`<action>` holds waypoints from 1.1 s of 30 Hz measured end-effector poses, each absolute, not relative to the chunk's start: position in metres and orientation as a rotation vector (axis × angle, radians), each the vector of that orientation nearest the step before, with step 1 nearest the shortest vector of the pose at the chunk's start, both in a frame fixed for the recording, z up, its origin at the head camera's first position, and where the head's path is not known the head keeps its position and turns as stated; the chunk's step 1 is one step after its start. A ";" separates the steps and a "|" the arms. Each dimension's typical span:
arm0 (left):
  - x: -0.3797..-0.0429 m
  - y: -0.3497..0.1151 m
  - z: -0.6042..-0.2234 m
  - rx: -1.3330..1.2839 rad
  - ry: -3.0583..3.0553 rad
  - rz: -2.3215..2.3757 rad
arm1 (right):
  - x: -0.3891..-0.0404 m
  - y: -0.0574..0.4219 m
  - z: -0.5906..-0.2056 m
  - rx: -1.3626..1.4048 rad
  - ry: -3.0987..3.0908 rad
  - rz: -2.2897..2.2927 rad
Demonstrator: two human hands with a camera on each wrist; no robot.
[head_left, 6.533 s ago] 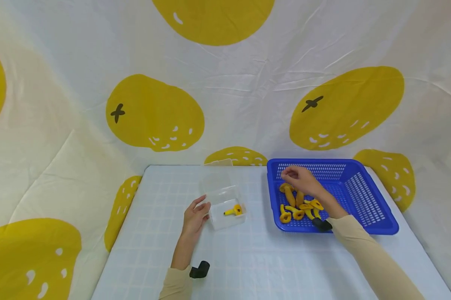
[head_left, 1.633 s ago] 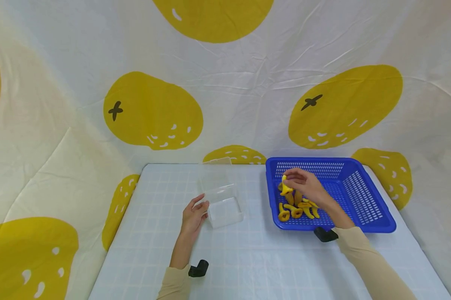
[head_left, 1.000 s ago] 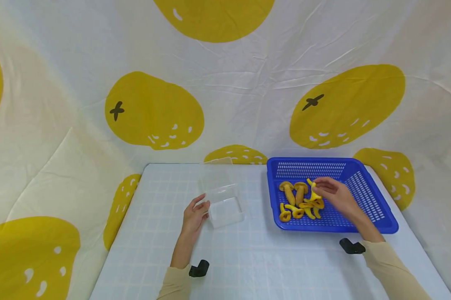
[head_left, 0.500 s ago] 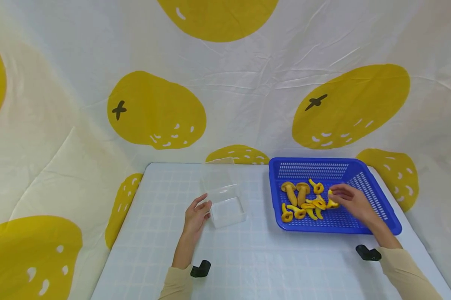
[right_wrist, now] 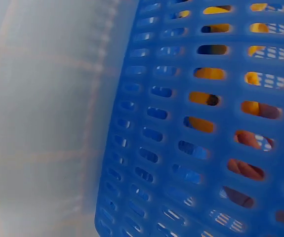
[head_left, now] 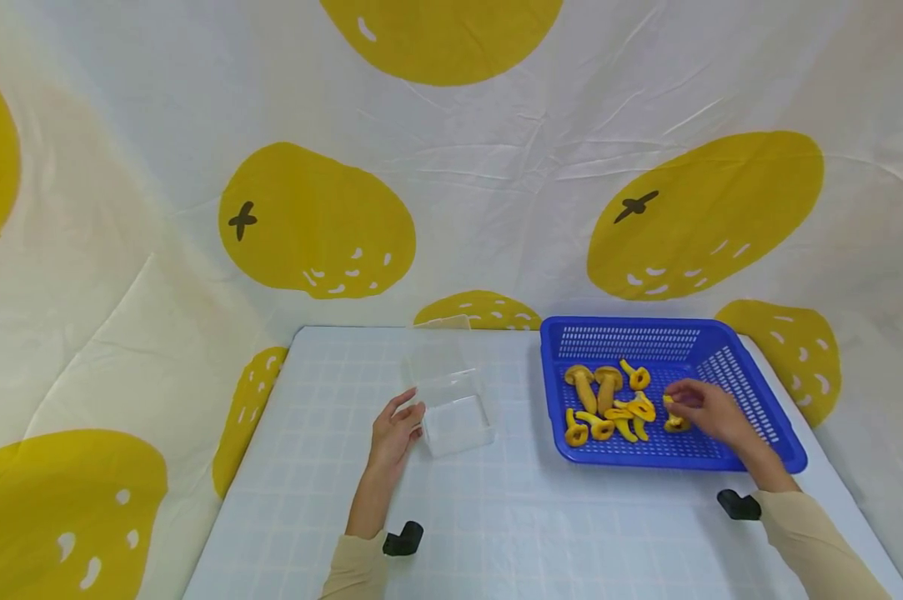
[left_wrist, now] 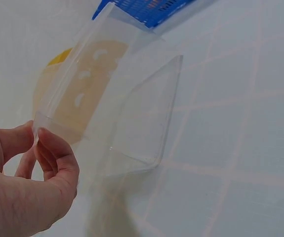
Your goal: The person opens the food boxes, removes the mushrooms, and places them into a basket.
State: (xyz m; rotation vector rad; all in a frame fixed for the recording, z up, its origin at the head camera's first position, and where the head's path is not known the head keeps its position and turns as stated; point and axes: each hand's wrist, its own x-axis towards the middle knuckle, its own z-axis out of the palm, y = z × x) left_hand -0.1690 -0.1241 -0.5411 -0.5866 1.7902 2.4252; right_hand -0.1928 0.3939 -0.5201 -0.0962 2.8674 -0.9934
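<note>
In the head view, my left hand (head_left: pixel 396 433) pinches the left rim of a clear plastic box (head_left: pixel 459 427), whose hinged lid (head_left: pixel 439 358) is raised at the back. The left wrist view has the thumb and fingers of the left hand (left_wrist: pixel 38 173) on the rim of the clear box (left_wrist: pixel 142 123). My right hand (head_left: pixel 709 410) is inside the blue basket (head_left: pixel 669 462), its fingertips at the stem of a yellow chanterelle mushroom (head_left: pixel 676 424) low over the basket floor. Through the slots of the blue basket (right_wrist: pixel 176 113), the right wrist view gives only glimpses of the fingers.
Several yellow chanterelles (head_left: pixel 640 408) and two brownish thick-stemmed mushrooms (head_left: pixel 609 387) lie in the basket's left half. A white checked cloth (head_left: pixel 526 533) covers the table. Behind it hangs a curtain (head_left: pixel 496 208) with a yellow fruit print.
The yellow mushroom seen in the box earlier is gone from it. My right hand moved right across the basket, leaving one chanterelle behind and lowering another. My left hand stayed on the box.
</note>
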 end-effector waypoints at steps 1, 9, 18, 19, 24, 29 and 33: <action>-0.169 -0.124 -0.541 -0.586 1.787 2.426 | -0.193 0.394 -0.521 -0.093 2.867 -0.968; -0.169 -0.123 -0.539 -0.557 1.791 2.429 | -0.199 0.395 -0.526 -0.087 2.850 -0.861; -0.171 -0.122 -0.539 -0.583 1.775 2.428 | -0.198 0.394 -0.522 -0.047 2.820 -0.840; -0.171 -0.122 -0.538 -0.584 1.774 2.425 | -0.197 0.394 -0.522 -0.054 2.824 -0.852; -0.172 -0.123 -0.537 -0.586 1.764 2.403 | -0.195 0.389 -0.517 -0.104 2.875 -0.905; -0.173 -0.128 -0.532 -0.600 1.852 2.332 | -0.193 0.380 -0.505 -0.155 2.942 -0.981; -0.176 -0.134 -0.525 -0.585 2.029 2.232 | -0.195 0.374 -0.497 -0.163 3.023 -1.010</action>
